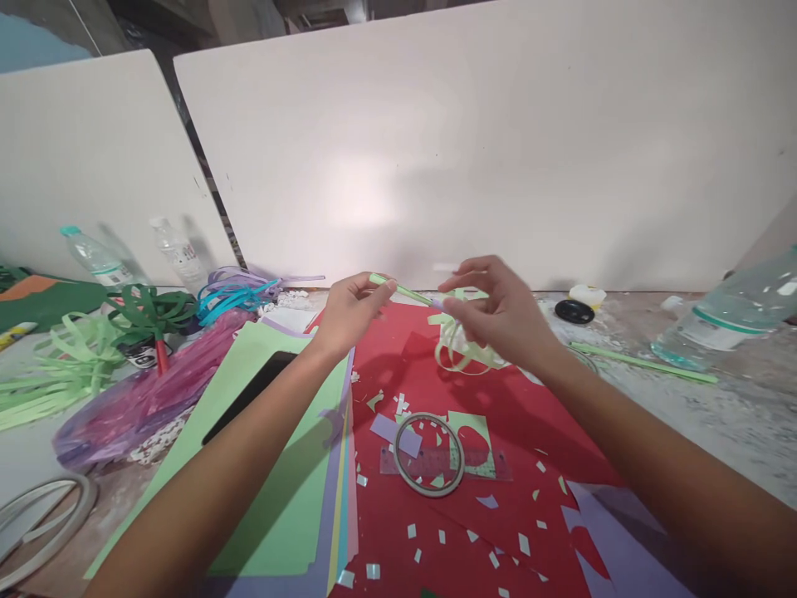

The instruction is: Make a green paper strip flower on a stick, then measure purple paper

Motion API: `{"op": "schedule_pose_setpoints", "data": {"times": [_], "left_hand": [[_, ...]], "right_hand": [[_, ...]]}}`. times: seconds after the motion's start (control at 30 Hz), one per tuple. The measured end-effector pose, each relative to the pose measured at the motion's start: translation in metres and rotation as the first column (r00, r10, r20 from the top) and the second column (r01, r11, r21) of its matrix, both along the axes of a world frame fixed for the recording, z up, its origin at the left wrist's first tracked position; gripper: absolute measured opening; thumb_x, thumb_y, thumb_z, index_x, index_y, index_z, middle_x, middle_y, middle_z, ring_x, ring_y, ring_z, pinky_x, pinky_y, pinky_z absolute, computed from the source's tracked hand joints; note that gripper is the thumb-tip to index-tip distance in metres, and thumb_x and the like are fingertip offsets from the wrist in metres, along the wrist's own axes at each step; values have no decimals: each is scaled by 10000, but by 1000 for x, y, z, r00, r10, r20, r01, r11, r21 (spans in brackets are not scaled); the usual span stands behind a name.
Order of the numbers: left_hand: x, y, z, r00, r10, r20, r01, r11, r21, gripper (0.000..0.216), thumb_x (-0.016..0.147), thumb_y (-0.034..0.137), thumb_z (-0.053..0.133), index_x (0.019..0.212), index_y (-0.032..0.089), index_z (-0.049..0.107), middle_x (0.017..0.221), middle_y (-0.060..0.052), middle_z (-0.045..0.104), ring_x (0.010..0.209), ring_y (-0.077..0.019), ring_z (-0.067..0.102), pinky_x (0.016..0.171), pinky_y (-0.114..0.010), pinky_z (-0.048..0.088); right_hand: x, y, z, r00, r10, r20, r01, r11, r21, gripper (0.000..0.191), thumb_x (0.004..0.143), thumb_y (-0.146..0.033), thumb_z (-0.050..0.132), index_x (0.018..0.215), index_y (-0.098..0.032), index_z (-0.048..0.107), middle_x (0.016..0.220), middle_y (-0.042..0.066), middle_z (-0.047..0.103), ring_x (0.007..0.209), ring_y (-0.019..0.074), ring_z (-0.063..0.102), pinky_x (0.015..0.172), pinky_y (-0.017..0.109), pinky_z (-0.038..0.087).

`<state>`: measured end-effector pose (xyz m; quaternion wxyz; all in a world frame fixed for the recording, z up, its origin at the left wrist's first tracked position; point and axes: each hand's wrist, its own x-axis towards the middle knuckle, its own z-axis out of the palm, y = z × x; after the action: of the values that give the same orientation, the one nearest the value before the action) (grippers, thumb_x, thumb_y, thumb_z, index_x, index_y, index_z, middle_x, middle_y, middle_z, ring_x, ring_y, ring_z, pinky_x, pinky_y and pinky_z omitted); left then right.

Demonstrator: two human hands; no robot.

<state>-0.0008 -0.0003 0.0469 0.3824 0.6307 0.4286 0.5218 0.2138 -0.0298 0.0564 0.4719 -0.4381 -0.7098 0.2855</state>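
Observation:
My left hand (352, 314) pinches a thin rolled green paper stick (408, 292) between thumb and fingers, above the red sheet. At the stick's right end, my right hand (498, 311) has its thumb and fingers closed around a small purple band. Its other fingers are curled and slightly blurred. Pale green looped paper strips, like a paper flower (466, 349), hang just below the right hand. Whether they join the stick is hidden by the fingers.
A tape roll (429, 494) and clear ruler (498, 469) lie among scraps on red paper (386, 531). Left are green sheets (274, 515), a black phone (249, 394), paper flowers and bottles. A green stick (647, 363) and large bottle (722, 328) are right. White boards (498, 149) stand behind.

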Motion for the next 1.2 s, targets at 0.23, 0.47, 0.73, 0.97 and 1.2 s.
{"op": "schedule_pose_setpoints", "data": {"times": [0.23, 0.47, 0.73, 0.97, 1.2], "left_hand": [[9, 1, 28, 997, -75, 6, 74, 992, 99, 268, 762, 404, 702, 789, 138, 684, 1047, -80, 678, 782, -128, 639, 680, -243, 555], [28, -1, 40, 978, -152, 142, 130, 979, 156, 265, 769, 351, 711, 939, 149, 699, 828, -33, 684, 701, -115, 655, 715, -268, 595], [28, 6, 29, 963, -177, 202, 155, 980, 122, 247, 793, 347, 693, 955, 161, 692, 846, -30, 653, 723, -115, 645, 753, -289, 595], [7, 23, 32, 943, -79, 324, 52, 995, 91, 180, 740, 335, 736, 759, 164, 685, 1118, -48, 612, 693, -78, 600, 713, -267, 587], [-35, 33, 42, 877, 86, 473, -125, 991, 52, 185, 691, 322, 759, 810, 203, 680, 933, -46, 621, 745, -131, 610, 698, -278, 581]], "right_hand": [[21, -2, 31, 997, 35, -70, -29, 997, 76, 444, 758, -325, 706, 1087, -286, 411, 1013, 52, 645, 759, 177, 647, 606, 320, 488], [7, 14, 3, 941, 334, -59, -337, 903, -268, 427, 777, -304, 699, 1082, -300, 399, 724, -54, 593, 656, 135, 571, 576, 273, 485], [8, 12, -1, 918, 353, -181, -395, 853, -342, 412, 773, -301, 712, 1026, -274, 389, 680, -34, 674, 586, 129, 582, 566, 255, 453], [6, 16, -18, 911, 361, -201, -412, 826, -383, 337, 817, -270, 666, 997, -264, 380, 650, -46, 655, 562, 122, 565, 577, 271, 450], [16, 26, -21, 969, 245, 15, -228, 919, -323, 352, 801, -354, 683, 999, -257, 407, 903, 32, 696, 736, 168, 634, 666, 340, 507]]}}
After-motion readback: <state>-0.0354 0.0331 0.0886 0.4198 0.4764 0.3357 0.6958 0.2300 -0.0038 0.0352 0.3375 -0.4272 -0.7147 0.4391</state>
